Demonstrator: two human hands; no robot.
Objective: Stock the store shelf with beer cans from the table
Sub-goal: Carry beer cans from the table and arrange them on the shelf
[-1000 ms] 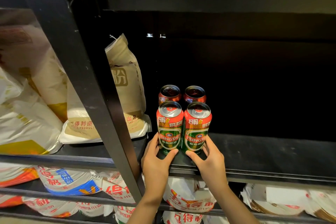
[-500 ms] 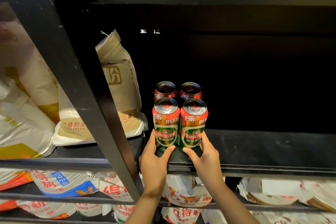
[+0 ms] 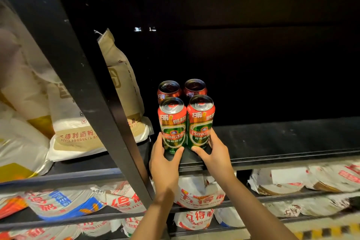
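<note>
Four beer cans stand upright in a tight two-by-two block on the black shelf, just right of the slanted black upright post that cuts across the view. The front left can and the front right can touch side by side near the shelf's front edge, their red and green labels facing out. Right behind them, farther from the post's near end and deeper in the dark bay, stand the back left can and the back right can, of which only the tops and upper red bands show.

The left hand wraps the base of the front left can, fingers up its left side next to the post and thumb curled across its lower front. The right hand grips the base of the front right can in mirror fashion, thumb across the lower front and fingers on the side away from the post. Both cans rise above the hands, and both wrists reach in from below the shelf's front edge.

On the far side of the post, a tan flour bag leans upright on the same shelf level. Below the post's foot, lower shelves hold flat flour sacks printed in red.
</note>
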